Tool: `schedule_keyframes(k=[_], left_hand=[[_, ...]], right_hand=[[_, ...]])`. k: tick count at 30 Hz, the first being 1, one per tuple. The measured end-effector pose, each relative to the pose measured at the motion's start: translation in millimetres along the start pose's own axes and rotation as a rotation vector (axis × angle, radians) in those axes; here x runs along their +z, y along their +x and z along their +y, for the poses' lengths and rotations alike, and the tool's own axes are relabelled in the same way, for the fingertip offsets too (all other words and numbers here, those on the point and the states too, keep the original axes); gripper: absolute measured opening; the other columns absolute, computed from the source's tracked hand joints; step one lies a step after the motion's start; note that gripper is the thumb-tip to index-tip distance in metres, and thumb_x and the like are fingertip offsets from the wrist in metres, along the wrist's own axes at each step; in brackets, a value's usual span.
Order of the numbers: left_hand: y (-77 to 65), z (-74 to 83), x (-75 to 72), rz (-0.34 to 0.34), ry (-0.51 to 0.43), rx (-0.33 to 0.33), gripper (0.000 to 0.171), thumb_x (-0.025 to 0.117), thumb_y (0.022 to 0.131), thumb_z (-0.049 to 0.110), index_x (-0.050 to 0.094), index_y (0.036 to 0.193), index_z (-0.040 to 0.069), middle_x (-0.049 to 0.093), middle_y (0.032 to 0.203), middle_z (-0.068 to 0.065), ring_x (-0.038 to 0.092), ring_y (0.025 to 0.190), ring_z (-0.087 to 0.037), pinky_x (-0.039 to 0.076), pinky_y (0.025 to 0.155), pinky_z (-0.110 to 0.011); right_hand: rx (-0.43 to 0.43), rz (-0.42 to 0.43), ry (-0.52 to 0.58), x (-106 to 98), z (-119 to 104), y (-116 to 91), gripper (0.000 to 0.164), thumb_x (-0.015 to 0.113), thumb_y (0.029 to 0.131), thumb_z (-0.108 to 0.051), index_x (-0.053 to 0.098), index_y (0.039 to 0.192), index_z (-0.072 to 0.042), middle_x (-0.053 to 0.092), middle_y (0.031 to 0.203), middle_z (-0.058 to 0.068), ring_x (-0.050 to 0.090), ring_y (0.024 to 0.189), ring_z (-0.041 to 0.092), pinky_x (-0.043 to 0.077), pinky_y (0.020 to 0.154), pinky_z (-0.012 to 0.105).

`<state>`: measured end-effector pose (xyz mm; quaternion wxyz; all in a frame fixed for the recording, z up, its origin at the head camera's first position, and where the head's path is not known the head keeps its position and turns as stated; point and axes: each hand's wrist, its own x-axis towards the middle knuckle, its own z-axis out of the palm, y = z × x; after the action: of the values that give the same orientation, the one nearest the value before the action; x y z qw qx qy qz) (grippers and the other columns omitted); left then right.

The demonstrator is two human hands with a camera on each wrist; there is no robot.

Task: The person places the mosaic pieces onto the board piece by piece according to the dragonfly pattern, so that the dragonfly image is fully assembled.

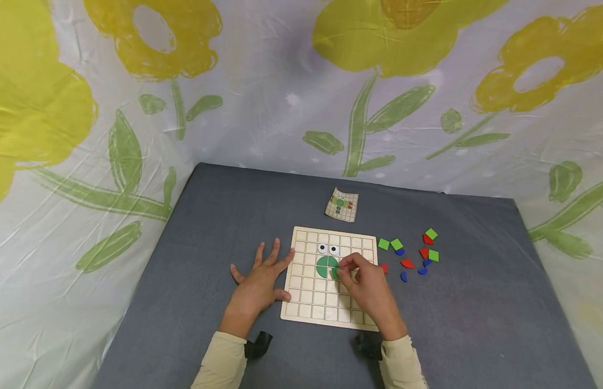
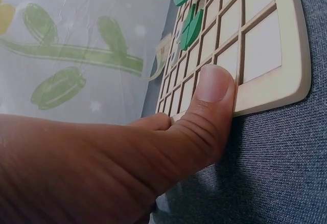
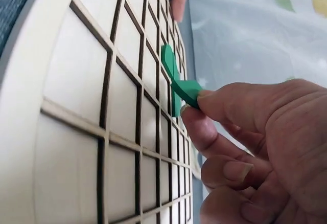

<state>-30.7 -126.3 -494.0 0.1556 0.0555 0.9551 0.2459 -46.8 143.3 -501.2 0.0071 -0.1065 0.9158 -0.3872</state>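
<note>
A square wooden grid board [image 1: 306, 297] lies on the dark cloth. My left hand [image 1: 256, 283] rests at its left side with fingers spread, the thumb [image 2: 212, 88] on the board's edge. Between thumb and forefinger, my right hand [image 1: 368, 281] pinches a green quarter-circle piece [image 3: 188, 91], tilted over the grid. That piece is right beside green quarter-circle pieces [image 1: 322, 267] set in the cells, which form part of a circle. Two round eye pieces [image 1: 328, 249] sit in cells just above them.
Right of the board lie loose green squares [image 1: 434, 255], red pieces [image 1: 407, 263] and blue rounded pieces [image 1: 404, 276]. Behind the board lies a small pattern card [image 1: 342, 205] with a grid figure. A flower-printed curtain [image 1: 262, 124] stands beyond the table's far edge.
</note>
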Motion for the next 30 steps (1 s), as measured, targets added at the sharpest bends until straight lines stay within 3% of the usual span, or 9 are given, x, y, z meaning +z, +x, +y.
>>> schedule_keyframes(k=[17, 30], left_hand=[[0.2, -1.0, 2.7, 0.006, 0.006, -0.005, 0.106, 0.088, 0.072, 0.034, 0.039, 0.165, 0.034, 0.014, 0.177, -0.004, 0.004, 0.164, -0.04, 0.002, 0.1, -0.097], [0.7, -0.1, 0.1, -0.001, 0.008, -0.007, 0.106, 0.088, 0.073, 0.034, 0.037, 0.166, 0.033, 0.013, 0.177, -0.004, 0.003, 0.164, -0.04, 0.003, 0.099, -0.097]], right_hand=[[0.085, 0.014, -0.03, 10, -4, 1, 0.017, 0.085, 0.092, -0.014, 0.073, 0.103, -0.011, 0.068, 0.083, -0.003, 0.052, 0.064, 0.012, 0.042, 0.057, 0.025], [0.081, 0.023, -0.027, 15, -7, 2, 0.017, 0.085, 0.091, -0.015, 0.074, 0.102, -0.01, 0.07, 0.082, -0.002, 0.052, 0.062, 0.01, 0.042, 0.055, 0.024]])
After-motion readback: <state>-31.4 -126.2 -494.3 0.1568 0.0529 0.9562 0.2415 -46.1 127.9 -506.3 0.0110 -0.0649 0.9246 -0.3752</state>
